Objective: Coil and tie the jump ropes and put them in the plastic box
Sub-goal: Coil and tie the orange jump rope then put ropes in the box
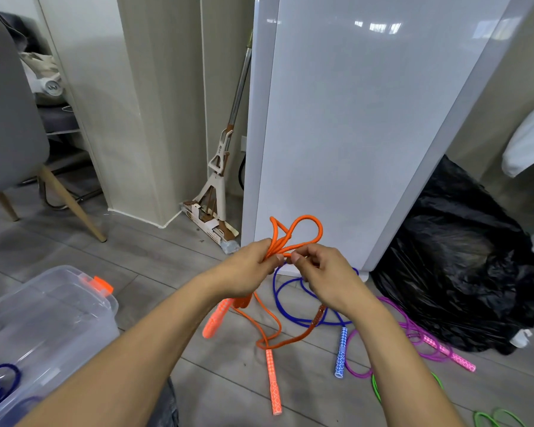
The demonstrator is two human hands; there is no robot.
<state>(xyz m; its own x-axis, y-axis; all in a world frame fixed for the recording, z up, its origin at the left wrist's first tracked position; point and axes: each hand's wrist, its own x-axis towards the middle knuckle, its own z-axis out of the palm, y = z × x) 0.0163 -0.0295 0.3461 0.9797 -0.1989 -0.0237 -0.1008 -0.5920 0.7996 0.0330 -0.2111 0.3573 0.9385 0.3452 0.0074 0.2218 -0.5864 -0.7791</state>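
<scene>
Both hands work the orange rope above the floor. Left hand grips the gathered loops; right hand pinches a strand just beside it. I'd call it mid-coil, not tied: one handle lies on the floor, slack trailing. Plastic box at lower left seems to hold a dark blue rope. Blue rope, purple rope and green rope lie loose, uncoiled.
</scene>
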